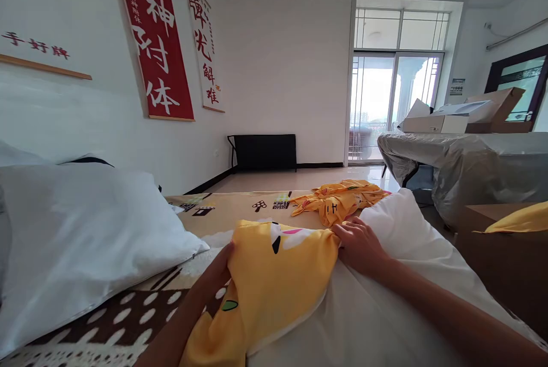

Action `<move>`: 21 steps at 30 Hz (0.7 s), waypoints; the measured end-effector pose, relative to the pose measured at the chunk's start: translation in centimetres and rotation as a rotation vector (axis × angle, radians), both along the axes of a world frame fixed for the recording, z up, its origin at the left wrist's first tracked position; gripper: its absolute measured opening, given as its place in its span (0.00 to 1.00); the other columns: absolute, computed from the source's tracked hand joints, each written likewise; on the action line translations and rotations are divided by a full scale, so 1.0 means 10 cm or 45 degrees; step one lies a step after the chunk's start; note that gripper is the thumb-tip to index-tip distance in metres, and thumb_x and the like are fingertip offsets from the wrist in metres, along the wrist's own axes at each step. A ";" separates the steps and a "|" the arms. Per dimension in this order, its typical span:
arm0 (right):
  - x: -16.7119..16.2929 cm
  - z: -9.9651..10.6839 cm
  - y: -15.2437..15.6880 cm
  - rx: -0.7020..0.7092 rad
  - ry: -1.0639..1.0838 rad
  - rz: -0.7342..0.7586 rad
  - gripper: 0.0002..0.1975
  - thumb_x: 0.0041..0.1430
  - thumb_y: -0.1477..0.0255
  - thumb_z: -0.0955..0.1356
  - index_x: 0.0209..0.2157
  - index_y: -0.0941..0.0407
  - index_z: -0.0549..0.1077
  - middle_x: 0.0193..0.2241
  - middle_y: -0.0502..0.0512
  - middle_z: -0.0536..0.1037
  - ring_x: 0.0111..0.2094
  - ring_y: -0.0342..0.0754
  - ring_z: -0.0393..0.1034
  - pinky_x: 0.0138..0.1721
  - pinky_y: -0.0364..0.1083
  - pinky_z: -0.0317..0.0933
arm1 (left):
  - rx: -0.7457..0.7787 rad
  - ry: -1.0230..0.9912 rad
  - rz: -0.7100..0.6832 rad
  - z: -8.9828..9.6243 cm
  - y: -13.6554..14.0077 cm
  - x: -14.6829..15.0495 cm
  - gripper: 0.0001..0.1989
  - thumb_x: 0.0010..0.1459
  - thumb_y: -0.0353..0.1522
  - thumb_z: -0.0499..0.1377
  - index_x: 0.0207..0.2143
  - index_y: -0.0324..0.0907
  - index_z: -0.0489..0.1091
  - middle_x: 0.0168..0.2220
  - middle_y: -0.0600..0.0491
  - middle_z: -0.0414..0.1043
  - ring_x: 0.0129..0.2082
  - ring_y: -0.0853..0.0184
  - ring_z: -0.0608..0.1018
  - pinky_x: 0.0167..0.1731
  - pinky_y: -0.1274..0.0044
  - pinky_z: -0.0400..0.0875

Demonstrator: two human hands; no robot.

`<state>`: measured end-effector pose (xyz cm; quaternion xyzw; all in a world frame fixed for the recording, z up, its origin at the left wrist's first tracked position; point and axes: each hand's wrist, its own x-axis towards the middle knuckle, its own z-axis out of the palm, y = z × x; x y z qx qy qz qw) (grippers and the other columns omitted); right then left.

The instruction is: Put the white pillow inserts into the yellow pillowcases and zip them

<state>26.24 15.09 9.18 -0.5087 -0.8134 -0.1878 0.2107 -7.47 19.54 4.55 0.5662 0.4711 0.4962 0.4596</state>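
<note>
A yellow cloth cover (282, 275) with a cartoon print is stretched between my two hands at the centre. My left hand (223, 264) is closed on its left edge, with the fingers partly hidden by the cloth. At the cover's upper right corner, my right hand (358, 243) has its fingers closed on the fabric. Under and beside the cover lies a white pillow (402, 236), its far corner rising to the right of my right hand. Part of the cover hangs in folds at lower left. Just beyond my hands is a crumpled orange-yellow printed cloth (342, 198).
Another white pillow (94, 230) lies at left on a patterned brown and beige blanket (240, 204). A cardboard box (483, 241) with a yellow cloth (520, 220) on it stands at right. Behind it is a plastic-covered table (479, 156) with open boxes.
</note>
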 end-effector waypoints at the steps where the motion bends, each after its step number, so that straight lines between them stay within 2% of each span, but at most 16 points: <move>1: -0.01 0.01 0.00 -0.010 -0.014 -0.019 0.09 0.49 0.77 0.63 0.33 0.56 0.71 0.31 0.54 0.79 0.36 0.48 0.71 0.45 0.46 0.50 | -0.062 -0.040 -0.107 0.03 -0.03 0.08 0.34 0.43 0.58 0.57 0.41 0.40 0.71 0.39 0.42 0.77 0.42 0.48 0.77 0.40 0.61 0.73; 3: -0.04 0.02 0.02 -0.044 -0.045 -0.069 0.08 0.50 0.76 0.63 0.34 0.56 0.71 0.31 0.55 0.79 0.37 0.49 0.71 0.44 0.46 0.50 | -0.120 -0.082 -0.243 0.14 -0.05 0.26 0.32 0.41 0.50 0.64 0.44 0.39 0.70 0.41 0.43 0.77 0.41 0.49 0.78 0.40 0.64 0.73; 5: -0.03 0.04 0.07 -0.088 -0.084 -0.125 0.08 0.52 0.75 0.63 0.35 0.57 0.71 0.31 0.57 0.79 0.37 0.49 0.72 0.43 0.46 0.51 | -0.092 -0.050 -0.226 0.30 -0.04 0.41 0.31 0.38 0.44 0.68 0.43 0.38 0.70 0.41 0.44 0.77 0.40 0.52 0.78 0.39 0.67 0.74; 7: 0.02 0.10 0.16 -0.128 -0.121 -0.193 0.09 0.54 0.74 0.62 0.37 0.57 0.70 0.31 0.58 0.79 0.36 0.50 0.72 0.42 0.47 0.51 | -0.056 -0.033 -0.120 0.48 -0.03 0.48 0.27 0.38 0.42 0.69 0.40 0.37 0.71 0.36 0.45 0.78 0.36 0.54 0.79 0.35 0.69 0.75; 10: 0.22 0.29 0.34 -0.126 -0.106 -0.354 0.11 0.55 0.73 0.62 0.40 0.58 0.70 0.34 0.61 0.78 0.38 0.54 0.72 0.43 0.50 0.51 | 0.049 -0.169 0.074 0.74 -0.01 0.44 0.23 0.38 0.41 0.69 0.35 0.37 0.71 0.31 0.47 0.77 0.29 0.58 0.79 0.27 0.71 0.75; 14: 0.51 0.58 0.58 -0.040 -0.039 -0.522 0.11 0.56 0.75 0.60 0.39 0.60 0.72 0.39 0.66 0.76 0.42 0.58 0.69 0.45 0.53 0.50 | 0.210 -0.247 0.248 0.97 0.17 0.35 0.25 0.36 0.40 0.69 0.36 0.37 0.70 0.32 0.47 0.77 0.28 0.60 0.78 0.27 0.70 0.75; 16: 0.57 0.63 0.64 0.006 -0.053 -0.542 0.13 0.56 0.76 0.61 0.42 0.60 0.71 0.42 0.67 0.74 0.46 0.58 0.66 0.47 0.53 0.49 | 0.259 -0.180 0.316 0.98 0.35 0.36 0.25 0.38 0.41 0.67 0.37 0.36 0.69 0.32 0.46 0.76 0.29 0.60 0.78 0.29 0.70 0.75; 18: 0.56 0.58 0.64 0.043 -0.052 -0.510 0.17 0.56 0.74 0.63 0.48 0.60 0.69 0.47 0.68 0.71 0.50 0.59 0.63 0.49 0.54 0.48 | 0.295 -0.101 0.400 0.90 0.57 0.40 0.24 0.40 0.40 0.65 0.38 0.36 0.69 0.32 0.47 0.76 0.31 0.61 0.77 0.30 0.72 0.74; 21: 0.40 0.35 0.47 0.050 0.041 -0.275 0.22 0.57 0.68 0.64 0.54 0.57 0.65 0.51 0.65 0.68 0.52 0.57 0.61 0.52 0.54 0.48 | 0.330 0.055 0.519 0.69 0.88 0.42 0.20 0.42 0.38 0.63 0.37 0.38 0.69 0.32 0.49 0.75 0.34 0.59 0.76 0.31 0.74 0.71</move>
